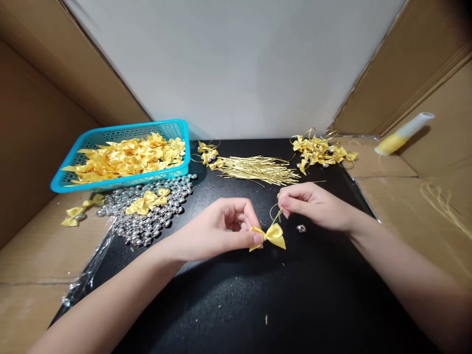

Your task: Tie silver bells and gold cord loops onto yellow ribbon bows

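My left hand [230,228] pinches a yellow ribbon bow [275,235] between thumb and fingers above the black table. A thin gold cord [277,214] rises from the bow in a loop. Closed on the cord's upper end is my right hand [308,202], just right of the bow. A single silver jingle bell [301,228] lies on the table below my right hand. Behind both hands a bundle of cut gold cords [260,169] is spread out.
A turquoise basket [121,183] of yellow bows stands at the back left. Many silver bells [147,231] lie before it, a few bows on top. Corded bows with bells [320,150] form a pile at the back right. A yellow-and-white tube [403,132] is beyond, beside cardboard walls.
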A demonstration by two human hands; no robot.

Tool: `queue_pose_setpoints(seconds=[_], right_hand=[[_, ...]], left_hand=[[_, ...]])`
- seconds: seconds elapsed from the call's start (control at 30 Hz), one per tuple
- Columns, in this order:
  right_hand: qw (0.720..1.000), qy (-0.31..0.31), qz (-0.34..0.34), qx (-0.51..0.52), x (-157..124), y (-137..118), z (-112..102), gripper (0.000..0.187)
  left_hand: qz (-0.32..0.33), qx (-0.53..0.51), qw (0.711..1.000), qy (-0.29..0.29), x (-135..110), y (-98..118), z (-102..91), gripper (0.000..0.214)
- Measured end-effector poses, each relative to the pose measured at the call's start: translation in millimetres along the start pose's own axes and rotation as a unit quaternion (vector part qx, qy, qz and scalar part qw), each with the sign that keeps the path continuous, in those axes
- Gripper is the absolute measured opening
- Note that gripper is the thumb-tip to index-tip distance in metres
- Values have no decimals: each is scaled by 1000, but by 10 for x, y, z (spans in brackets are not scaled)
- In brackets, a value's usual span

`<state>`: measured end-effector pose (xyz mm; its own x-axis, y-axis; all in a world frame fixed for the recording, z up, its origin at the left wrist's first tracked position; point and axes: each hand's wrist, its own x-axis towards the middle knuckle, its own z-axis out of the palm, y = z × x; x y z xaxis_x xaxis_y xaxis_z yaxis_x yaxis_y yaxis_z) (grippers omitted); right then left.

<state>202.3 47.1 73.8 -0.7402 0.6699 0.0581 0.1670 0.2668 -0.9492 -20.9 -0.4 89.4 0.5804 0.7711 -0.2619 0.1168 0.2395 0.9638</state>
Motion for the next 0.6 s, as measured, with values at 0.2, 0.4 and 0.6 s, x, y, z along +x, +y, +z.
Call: queue_pose_setpoints(seconds=[0.2, 0.4, 0.6], right_hand=[[998, 61, 26, -18, -97, -125, 133, 34], [991, 127, 4, -29, -121, -248, 190, 29], [977, 210, -6, -38, -129, -252, 192, 31]], left_hand=[[-14, 127, 991, 23, 29, -32, 15, 11], [103, 354, 924, 106, -86, 27, 79, 9], [314, 587, 737, 116, -166, -43, 173, 18]])
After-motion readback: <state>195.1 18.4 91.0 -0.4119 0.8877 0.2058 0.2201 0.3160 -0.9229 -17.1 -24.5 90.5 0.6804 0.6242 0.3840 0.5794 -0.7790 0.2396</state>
